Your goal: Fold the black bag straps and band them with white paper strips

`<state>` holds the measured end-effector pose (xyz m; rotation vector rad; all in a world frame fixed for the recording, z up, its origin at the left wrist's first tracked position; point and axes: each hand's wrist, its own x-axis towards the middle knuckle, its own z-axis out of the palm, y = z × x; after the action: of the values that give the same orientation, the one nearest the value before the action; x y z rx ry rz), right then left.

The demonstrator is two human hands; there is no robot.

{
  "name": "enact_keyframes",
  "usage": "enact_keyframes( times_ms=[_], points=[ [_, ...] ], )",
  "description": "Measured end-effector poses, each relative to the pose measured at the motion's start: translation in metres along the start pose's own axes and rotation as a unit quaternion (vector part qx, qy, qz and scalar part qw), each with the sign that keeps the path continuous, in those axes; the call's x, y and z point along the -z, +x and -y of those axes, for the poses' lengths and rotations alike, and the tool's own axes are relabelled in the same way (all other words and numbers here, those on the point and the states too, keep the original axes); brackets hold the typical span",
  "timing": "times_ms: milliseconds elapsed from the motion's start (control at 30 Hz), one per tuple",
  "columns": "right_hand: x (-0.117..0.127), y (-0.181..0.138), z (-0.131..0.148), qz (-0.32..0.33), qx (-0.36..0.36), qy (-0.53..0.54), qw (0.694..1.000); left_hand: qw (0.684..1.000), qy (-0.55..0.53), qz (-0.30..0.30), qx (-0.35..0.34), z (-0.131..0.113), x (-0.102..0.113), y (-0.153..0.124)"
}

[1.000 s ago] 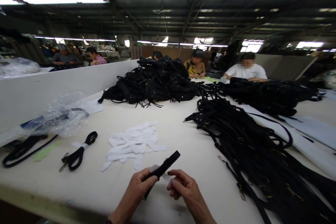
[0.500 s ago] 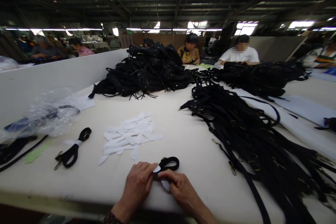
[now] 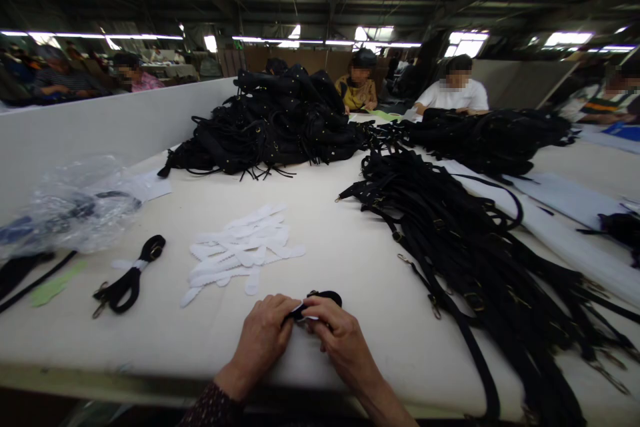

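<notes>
Near the table's front edge, a coiled black strap (image 3: 329,295) lies between my two hands, with a white paper band (image 3: 299,307) around it, mostly covered by fingers. My left hand (image 3: 267,330) is closed on the strap's left part. Fingers of my right hand (image 3: 336,328) pinch the band against the strap from the right. Left of my hands, a heap of white scalloped paper strips (image 3: 245,250) lies loose. Farther left sits another coiled black strap (image 3: 131,280), wrapped in a white band, its metal clip showing.
Many loose black straps (image 3: 450,240) with metal clips cover the right side. Black bags (image 3: 280,120) are piled at the back, beside a low grey partition (image 3: 100,121). Clear plastic bags (image 3: 85,207) lie at the left. Several people sit across the table.
My right fingers have moved up onto the strap, and the band's loose end that hung below is now folded against it. The view has shifted slightly.
</notes>
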<state>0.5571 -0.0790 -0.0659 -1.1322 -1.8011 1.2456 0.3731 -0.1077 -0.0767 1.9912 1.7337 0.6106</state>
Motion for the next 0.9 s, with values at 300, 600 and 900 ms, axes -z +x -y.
enact_keyframes(
  times_ms=[300,600,900],
  points=[
    [-0.011,0.022,-0.007,-0.04,-0.116,0.215,0.969,0.993,-0.09,-0.06,0.047,0.021,-0.013,-0.001],
    [0.001,0.025,0.012,0.041,-0.102,0.014,0.994,0.992,-0.075,-0.076,0.066,0.02,-0.012,0.0],
    [-0.011,0.044,0.01,0.091,-0.169,-0.056,0.98,0.994,-0.052,-0.089,0.044,0.023,-0.016,-0.004]
  ],
)
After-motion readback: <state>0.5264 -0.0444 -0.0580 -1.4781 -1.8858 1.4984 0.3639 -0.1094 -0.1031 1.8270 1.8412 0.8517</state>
